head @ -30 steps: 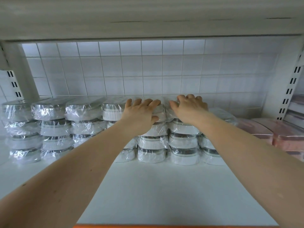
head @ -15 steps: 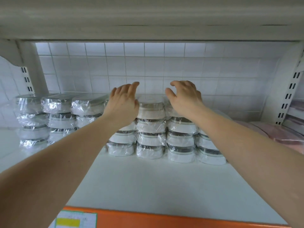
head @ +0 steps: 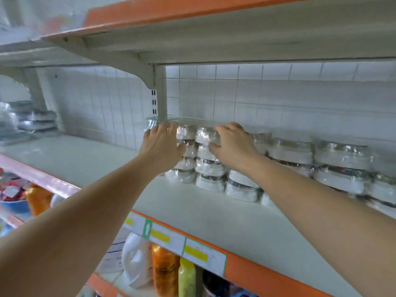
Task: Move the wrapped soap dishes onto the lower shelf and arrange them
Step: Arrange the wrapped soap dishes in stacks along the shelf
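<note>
Several stacks of wrapped soap dishes (head: 211,169), white with dark bands under clear film, stand along the tiled back wall on the white shelf (head: 192,213). More stacks (head: 342,155) run off to the right. My left hand (head: 160,144) lies with spread, straight fingers against the left end stack, near its top. My right hand (head: 233,144) curls over the top dish (head: 205,136) of the neighbouring stack, with fingers on top and thumb at its front. My forearms hide parts of the lower dishes.
An upright post with slots (head: 160,95) stands just behind the left end stack. The upper shelf (head: 214,11) hangs low overhead. Wrapped items (head: 32,121) lie far left. Below the orange shelf edge with price labels (head: 167,236) stand bottles (head: 165,273) and a white jug (head: 135,260).
The view has swung left and back, showing the shelf edge and goods below. Both hands moved from the middle stacks to the left end stacks, the right now curled over a top dish.
</note>
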The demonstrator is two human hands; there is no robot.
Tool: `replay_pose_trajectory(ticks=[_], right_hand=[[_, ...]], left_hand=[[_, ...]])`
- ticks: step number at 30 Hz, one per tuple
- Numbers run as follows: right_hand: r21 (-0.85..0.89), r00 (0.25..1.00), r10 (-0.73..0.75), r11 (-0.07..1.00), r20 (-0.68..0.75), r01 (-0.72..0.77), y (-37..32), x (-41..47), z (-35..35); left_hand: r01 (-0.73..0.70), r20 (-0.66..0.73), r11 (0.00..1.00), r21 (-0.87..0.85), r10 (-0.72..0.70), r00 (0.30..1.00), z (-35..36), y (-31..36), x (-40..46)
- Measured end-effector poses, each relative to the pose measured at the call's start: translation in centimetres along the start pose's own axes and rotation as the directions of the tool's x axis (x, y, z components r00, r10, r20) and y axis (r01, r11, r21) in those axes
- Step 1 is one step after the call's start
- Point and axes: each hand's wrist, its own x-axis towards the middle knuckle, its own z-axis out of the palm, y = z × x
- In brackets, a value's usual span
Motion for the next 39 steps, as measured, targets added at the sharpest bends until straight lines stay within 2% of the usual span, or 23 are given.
replay_pose_trajectory(ticks=[8,14,20,30,39], right_hand=[[0.089,0.994,-0.086,0.993,0.074,0.079,-15.7,4.0,4.7],[0.165,0.983,-0.123,0.981,0.136,0.1,-28.5,7.3,8.2],[0.22,0.974,-0.167,0.967,0.154,0.131,-38.4,11.5,10.5],[0.278,0.962,-0.206,0.949,0.179,0.152,-48.9,21.6,19.3],[0.399,0.959,-0.187,0.913,0.211,0.091,-58.4,37.1,29.1]], left_hand=[[0.172,0.027,0.982,0.07,-0.175,0.984,-3.6,-15.9,-3.7],[0.222,0.032,0.966,0.128,-0.228,0.973,-7.2,-28.6,-5.6],[0.278,0.029,0.947,0.16,-0.286,0.958,-9.2,-38.9,-6.7],[0.335,0.052,0.926,0.173,-0.348,0.936,-6.1,-53.9,-3.3],[0.348,0.081,0.914,0.209,-0.37,0.925,-3.3,-69.8,6.6]])
